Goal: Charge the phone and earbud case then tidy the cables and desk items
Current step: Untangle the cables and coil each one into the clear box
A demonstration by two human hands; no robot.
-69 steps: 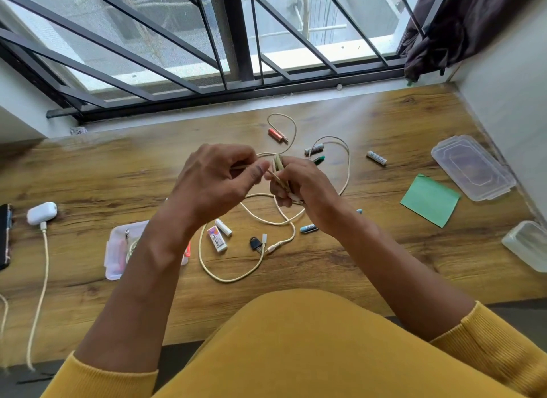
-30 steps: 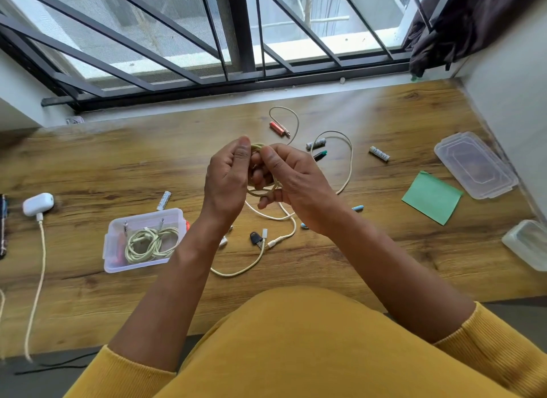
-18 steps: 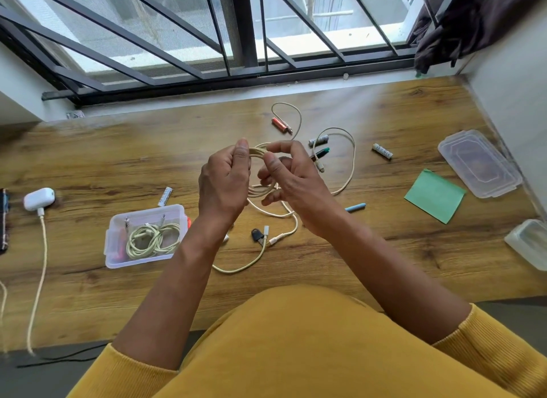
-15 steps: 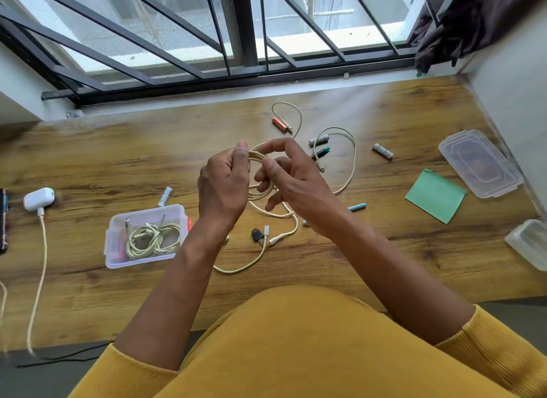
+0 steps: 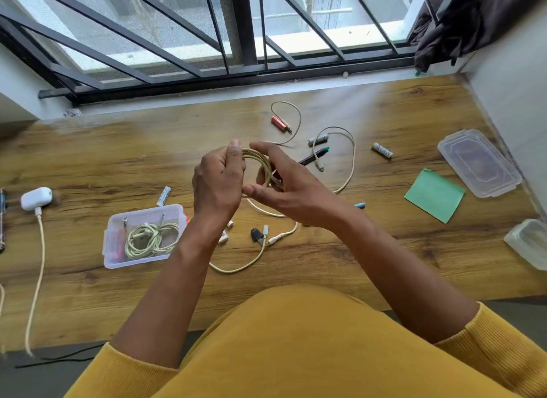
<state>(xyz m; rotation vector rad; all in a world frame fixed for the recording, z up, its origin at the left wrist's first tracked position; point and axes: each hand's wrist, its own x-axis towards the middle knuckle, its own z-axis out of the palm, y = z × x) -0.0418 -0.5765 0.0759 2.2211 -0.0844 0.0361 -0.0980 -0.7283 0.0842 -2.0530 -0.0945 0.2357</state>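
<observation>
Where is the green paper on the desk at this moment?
In the head view, the green paper lies flat on the right part of the desk, just in front of the clear plastic lid and behind a clear box.

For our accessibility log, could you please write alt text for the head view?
Left hand grips a cream cable coil while the right hand winds it above a wooden desk strewn with batteries and cables.

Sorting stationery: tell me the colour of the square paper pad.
Green; the paper pad shows clearly in the head view.
</observation>
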